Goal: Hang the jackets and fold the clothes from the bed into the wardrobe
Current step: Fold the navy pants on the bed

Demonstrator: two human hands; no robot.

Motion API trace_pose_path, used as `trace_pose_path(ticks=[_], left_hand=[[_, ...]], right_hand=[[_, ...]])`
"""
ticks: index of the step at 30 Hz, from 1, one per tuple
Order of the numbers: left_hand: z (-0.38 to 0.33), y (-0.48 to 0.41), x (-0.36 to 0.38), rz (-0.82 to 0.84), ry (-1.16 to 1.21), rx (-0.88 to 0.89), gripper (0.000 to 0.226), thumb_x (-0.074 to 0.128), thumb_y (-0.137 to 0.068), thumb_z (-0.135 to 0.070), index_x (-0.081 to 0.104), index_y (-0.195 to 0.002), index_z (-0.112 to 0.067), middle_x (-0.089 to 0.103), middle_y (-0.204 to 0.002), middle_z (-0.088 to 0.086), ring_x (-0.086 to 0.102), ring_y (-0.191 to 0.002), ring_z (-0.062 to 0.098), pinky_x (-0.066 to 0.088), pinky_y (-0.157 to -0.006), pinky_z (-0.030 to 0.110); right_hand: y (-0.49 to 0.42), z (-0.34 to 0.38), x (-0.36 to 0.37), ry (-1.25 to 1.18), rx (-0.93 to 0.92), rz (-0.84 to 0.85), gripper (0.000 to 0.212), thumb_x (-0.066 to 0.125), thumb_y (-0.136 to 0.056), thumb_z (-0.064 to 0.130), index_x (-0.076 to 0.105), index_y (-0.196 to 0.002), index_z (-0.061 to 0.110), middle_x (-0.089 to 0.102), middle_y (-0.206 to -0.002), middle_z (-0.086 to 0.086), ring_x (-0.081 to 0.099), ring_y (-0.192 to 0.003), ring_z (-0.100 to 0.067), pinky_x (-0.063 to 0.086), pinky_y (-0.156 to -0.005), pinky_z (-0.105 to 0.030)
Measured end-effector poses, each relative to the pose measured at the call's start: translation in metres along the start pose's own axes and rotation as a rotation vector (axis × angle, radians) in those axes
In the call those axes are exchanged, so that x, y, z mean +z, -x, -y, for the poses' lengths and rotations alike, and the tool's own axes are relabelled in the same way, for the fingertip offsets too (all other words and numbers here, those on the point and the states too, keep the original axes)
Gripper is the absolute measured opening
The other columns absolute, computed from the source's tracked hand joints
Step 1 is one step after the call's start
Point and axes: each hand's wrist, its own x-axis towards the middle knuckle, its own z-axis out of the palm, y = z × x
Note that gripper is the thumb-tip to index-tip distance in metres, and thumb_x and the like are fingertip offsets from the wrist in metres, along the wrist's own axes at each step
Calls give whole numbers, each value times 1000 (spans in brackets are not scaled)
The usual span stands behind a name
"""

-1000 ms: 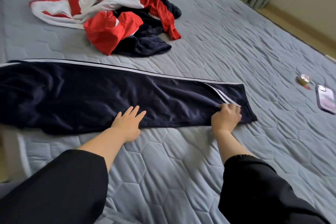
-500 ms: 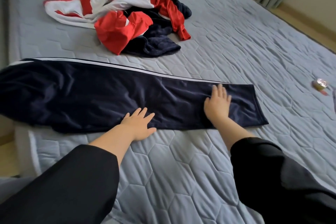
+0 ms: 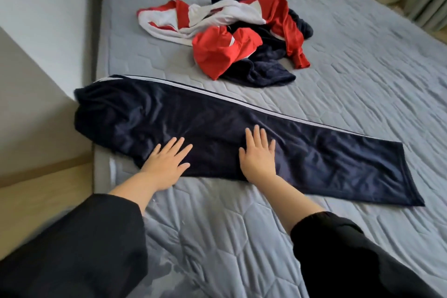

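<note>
Track pants (image 3: pixel 242 128), navy with white side stripe, lie flat lengthwise across the near part of the bed (image 3: pixel 362 80), legs stacked, probably spread for folding. Left hand (image 3: pixel 167 164) and right hand (image 3: pixel 257 155) both flat, fingers straight, pressing on the pants' near edge; nothing gripped, likely smoothing creases. Heap of red, white and navy clothes (image 3: pixel 229 36) sits just beyond the pants. Can't separate individual garments in the heap. Pants' waist end hangs at the bed's left edge, bunched. Wardrobe not in view.

two hands (image 3: pixel 167 164), one navy trousers (image 3: pixel 217 123), one clothes pile (image 3: pixel 232 36), one bed (image 3: pixel 362 80)
</note>
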Motion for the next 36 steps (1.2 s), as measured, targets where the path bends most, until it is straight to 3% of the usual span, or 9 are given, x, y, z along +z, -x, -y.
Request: trace_pose_path(ticks=[2, 7, 11, 16, 22, 25, 27, 30, 36], left_hand=[[22, 7, 9, -21, 10, -21, 57, 20, -101, -47, -3, -151, -34, -10, -160, -8, -12, -146, 12, 1, -118, 41], [72, 3, 3, -45, 210, -468, 53, 17, -102, -46, 7, -152, -33, -5, -161, -6, -8, -147, 17, 3, -118, 45], [74, 2, 1, -95, 376, -613, 52, 25, -102, -38, 12, -152, -31, -9, -160, -3, -12, -146, 16, 8, -118, 47], [75, -2, -19, -628, 613, -624, 39, 50, -92, -13, 58, -129, -21, 15, -159, 4, 6, -147, 20, 13, -117, 45], [105, -11, -12, -437, 932, -871, 54, 31, -102, -24, 13, -153, -22, 6, -161, 5, 4, -147, 24, 14, -117, 45], [117, -18, -9, -485, 1060, -924, 58, 29, -103, -30, 3, -153, -19, 4, -161, 6, 4, -147, 24, 12, -117, 45], [129, -22, -6, -531, 1187, -1030, 61, 31, -102, -34, 5, -153, -12, 7, -160, 11, 8, -147, 27, 13, -117, 44], [149, -29, -3, -529, 1425, -1166, 64, 36, -99, -46, 30, -144, -1, 33, -149, 19, 33, -136, 35, 28, -111, 46], [181, -42, -18, -733, 2000, -1028, 55, 66, -86, -38, 51, -128, -6, 59, -124, 8, 58, -106, 25, 46, -89, 33]], right_hand=[[5, 13, 15, 55, -74, 88, 59, 27, -99, 41, 11, -153, 25, 3, -161, -3, -2, -148, -22, -1, -116, -52], [3, 29, 27, 44, 182, 93, 61, 25, -98, 40, 7, -153, 21, 1, -161, -3, -3, -148, -20, -2, -115, -55], [-14, 82, 24, -33, 197, 101, 63, 26, -99, 41, 6, -153, 16, 0, -161, -9, -3, -148, -24, 0, -116, -54], [-36, 145, 27, 6, 15, 154, 62, 24, -100, 42, 4, -153, 17, -5, -161, -7, -7, -147, -26, -2, -114, -55], [-63, 213, 39, 74, -128, 216, 63, 22, -100, 43, 1, -153, 18, -8, -161, -8, -12, -147, -28, -6, -112, -60], [-78, 234, 48, 82, -120, 227, 63, 20, -99, 45, -3, -153, 21, -11, -160, -4, -14, -146, -27, -3, -109, -66], [-83, 238, 57, 78, -78, 231, 63, 21, -99, 46, -4, -153, 23, -12, -160, -3, -14, -146, -26, -1, -107, -68], [-80, 236, 71, 124, -81, 190, 65, 22, -98, 46, -4, -153, 22, -11, -160, -4, -13, -146, -27, 3, -107, -69], [-82, 235, 88, 193, -88, 130, 68, 24, -95, 47, 0, -153, 20, -6, -161, -7, -8, -147, -28, 7, -106, -69]])
